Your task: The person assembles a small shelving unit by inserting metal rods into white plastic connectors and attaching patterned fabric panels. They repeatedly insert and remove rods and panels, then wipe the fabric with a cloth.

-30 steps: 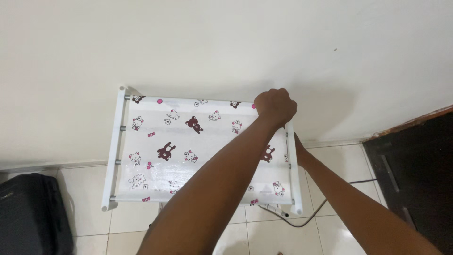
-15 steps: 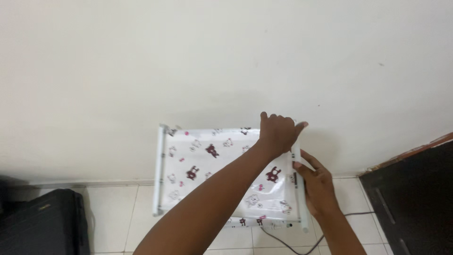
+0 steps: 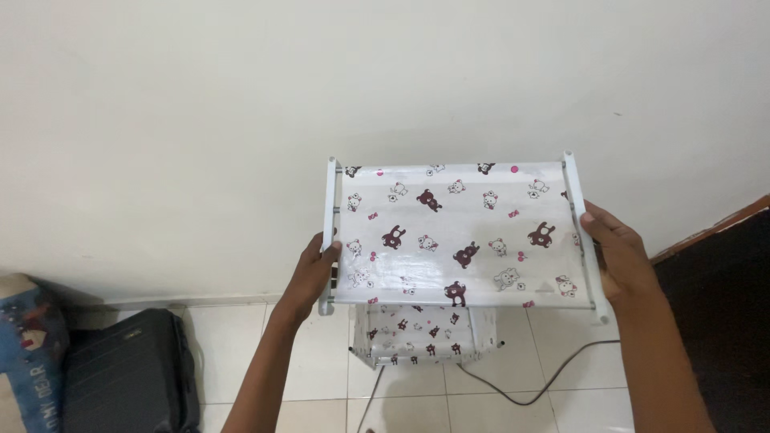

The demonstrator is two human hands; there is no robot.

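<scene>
Against a plain cream wall, your left hand (image 3: 314, 269) and right hand (image 3: 618, 252) clamp the white side rails of a glossy, bear-printed rectangular shelf (image 3: 453, 232).

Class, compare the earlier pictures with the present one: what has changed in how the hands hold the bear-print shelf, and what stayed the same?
The left hand moved from the far right corner to the left rail; the right hand keeps the right rail. The shelf is now raised level. The cable stays on the floor.
</scene>
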